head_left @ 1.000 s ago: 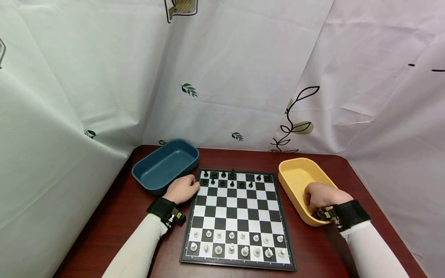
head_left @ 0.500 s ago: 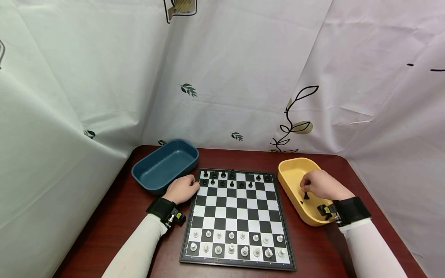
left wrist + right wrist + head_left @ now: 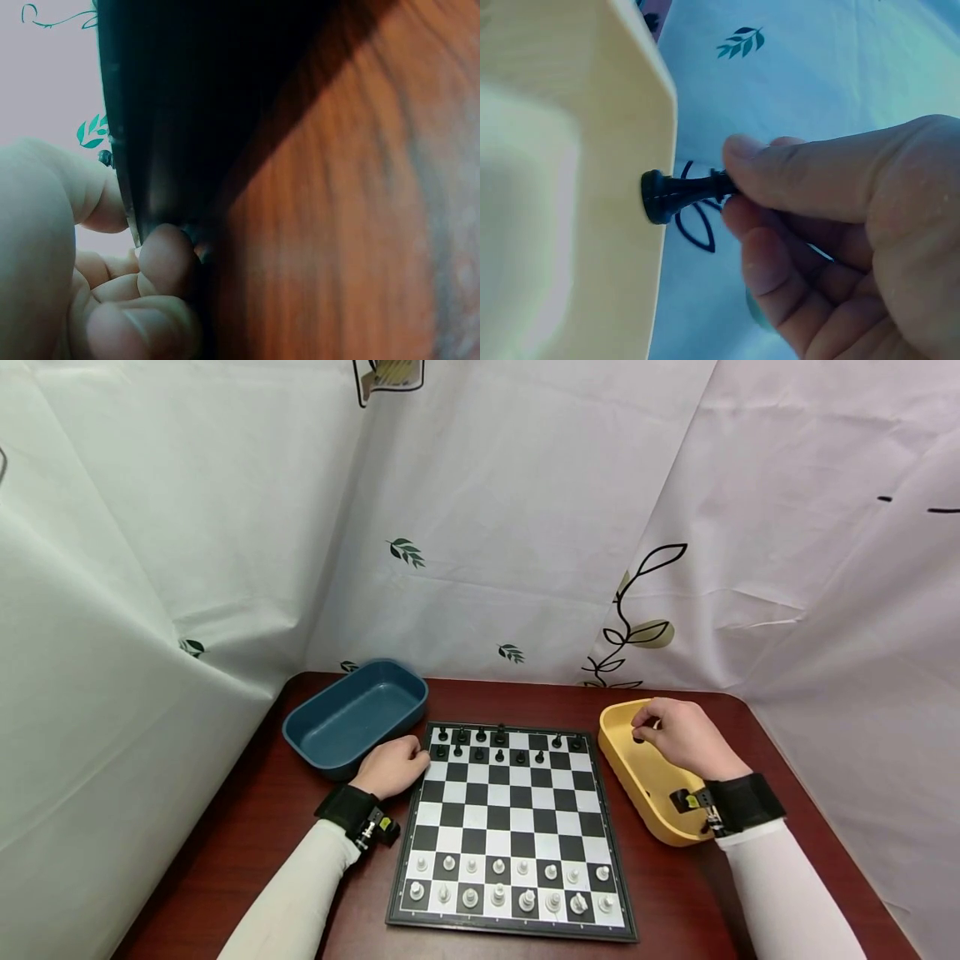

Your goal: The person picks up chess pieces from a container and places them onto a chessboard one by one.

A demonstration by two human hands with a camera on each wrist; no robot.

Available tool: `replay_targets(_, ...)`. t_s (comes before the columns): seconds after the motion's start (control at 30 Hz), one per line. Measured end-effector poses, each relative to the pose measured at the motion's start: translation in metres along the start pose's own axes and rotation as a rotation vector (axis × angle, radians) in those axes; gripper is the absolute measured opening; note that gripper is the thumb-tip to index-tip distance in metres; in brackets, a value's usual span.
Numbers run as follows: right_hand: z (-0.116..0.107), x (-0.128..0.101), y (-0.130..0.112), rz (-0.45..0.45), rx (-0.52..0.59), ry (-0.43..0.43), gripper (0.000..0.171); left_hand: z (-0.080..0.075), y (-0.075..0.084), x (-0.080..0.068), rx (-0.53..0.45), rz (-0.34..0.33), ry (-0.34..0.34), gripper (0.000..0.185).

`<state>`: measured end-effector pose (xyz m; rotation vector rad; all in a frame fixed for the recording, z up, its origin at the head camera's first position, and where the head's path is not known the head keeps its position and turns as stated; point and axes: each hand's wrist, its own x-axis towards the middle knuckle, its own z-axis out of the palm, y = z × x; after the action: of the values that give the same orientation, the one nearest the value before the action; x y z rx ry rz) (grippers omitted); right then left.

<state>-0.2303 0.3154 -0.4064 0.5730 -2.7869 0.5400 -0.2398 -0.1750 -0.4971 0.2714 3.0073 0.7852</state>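
Note:
In the right wrist view, my right hand [image 3: 817, 217] pinches a black chess piece [image 3: 676, 193] between thumb and fingers. Its wide base sticks out and its head is hidden by the fingertips. That same hand [image 3: 684, 735] is above the far half of the yellow bin [image 3: 651, 772] in the head view. My left hand [image 3: 392, 768] holds the left edge of the chessboard [image 3: 486, 818], with fingers curled at its dark side. White pieces [image 3: 498, 893] fill the two near rows. Black pieces [image 3: 500, 737] stand in the two far rows, with bare squares between some of them.
A dark blue bin [image 3: 356, 714] stands at the back left, beside my left hand. Small dark bits show inside the yellow bin, partly covered by my right wrist. The dark red table [image 3: 300, 827] ends at a white cloth backdrop [image 3: 480, 527].
My right hand has lifted from deep in the yellow bin with a black chess piece and moved toward the bin's far end. My left hand stays at the board's edge.

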Motion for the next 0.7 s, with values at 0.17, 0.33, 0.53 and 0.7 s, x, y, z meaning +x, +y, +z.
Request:
replay_targets(0.17, 0.002, 0.009, -0.009, -0.004, 0.024, 0.041, 0.011, -0.001, 0.001, 0.0, -0.004, -0.004, -0.005, 0.027)
replay_targets(0.33, 0.006, 0.018, -0.02, 0.0, 0.048, 0.035, 0.012, 0.0, 0.0, 0.0, -0.009, -0.005, -0.005, 0.027)
replay_targets(0.53, 0.012, 0.028, -0.035, -0.023, 0.072, 0.022, 0.014, -0.001, 0.001, 0.0, -0.004, 0.0, -0.009, 0.027)
replay_targets(0.7, 0.018, 0.037, -0.051, -0.034, 0.108, -0.017, 0.015, -0.002, 0.001, 0.0, -0.004, -0.005, -0.008, 0.027)
